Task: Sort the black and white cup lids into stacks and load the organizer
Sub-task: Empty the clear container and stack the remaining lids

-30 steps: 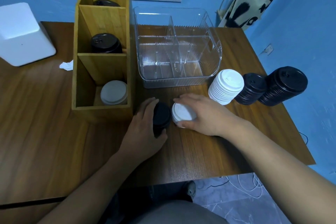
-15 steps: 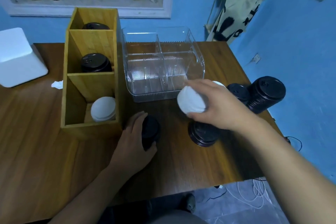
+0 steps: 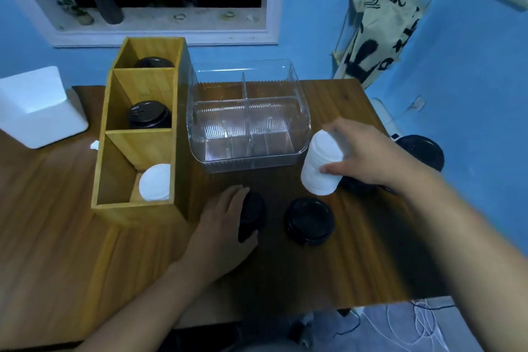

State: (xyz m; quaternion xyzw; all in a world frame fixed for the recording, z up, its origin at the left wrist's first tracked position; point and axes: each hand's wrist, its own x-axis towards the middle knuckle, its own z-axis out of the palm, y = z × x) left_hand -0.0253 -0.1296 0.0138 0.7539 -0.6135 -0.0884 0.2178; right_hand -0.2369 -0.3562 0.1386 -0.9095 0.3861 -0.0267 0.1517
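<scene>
White lids [image 3: 320, 168] now form one tall stack just off the right front corner of the clear organizer [image 3: 251, 161]. The right hand [image 3: 371, 151] is clamped on it, thumb on the near side and fingers curled over the top. A second ago that hand covered a white lid lying on a short stack near the front of the desk [image 3: 85, 237]. It has carried that lid across, leaving an all-black stack [image 3: 310, 221] bare. I judge the colours are now separated and loading can go on.

The left hand [image 3: 225, 226] has stayed put, wrapped round a second black stack [image 3: 253, 214] beside the wooden organizer [image 3: 137, 211]. That organizer holds black lids in its far and middle compartments and white ones in the near one.

Whether the white stack rests on the desk or is lifted, I cannot tell. The spare black stacks [image 3: 423, 151] sit largely hidden behind the right hand, and the far compartment's lid shows only its top edge.
</scene>
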